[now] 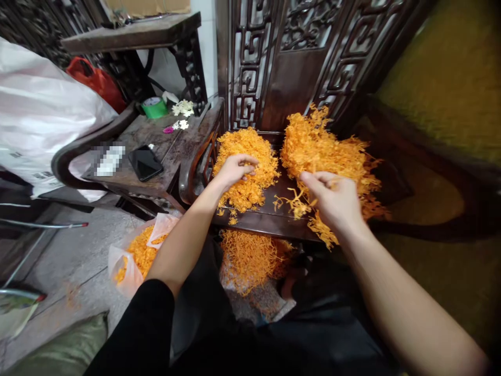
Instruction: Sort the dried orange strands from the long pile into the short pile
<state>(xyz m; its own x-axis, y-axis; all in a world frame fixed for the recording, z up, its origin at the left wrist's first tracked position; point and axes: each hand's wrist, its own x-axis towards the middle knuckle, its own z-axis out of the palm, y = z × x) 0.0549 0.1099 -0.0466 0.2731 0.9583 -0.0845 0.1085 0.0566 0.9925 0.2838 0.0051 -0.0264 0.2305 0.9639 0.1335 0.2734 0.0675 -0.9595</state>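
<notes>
Your hands work two orange heaps on a dark carved wooden seat.

Left of your left hand, a side bench carries a phone; that grip curls into the left heap. Your right hand pinches strands at the right heap, near the seat's front edge. Open floor lies lower left.

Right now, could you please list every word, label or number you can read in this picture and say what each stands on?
None can be read.
White bag: small dark printed marks near its lower edge, too small to read.
Pixelated patch on the side table: blurred out.
Phone: screen dark, no text.
</notes>
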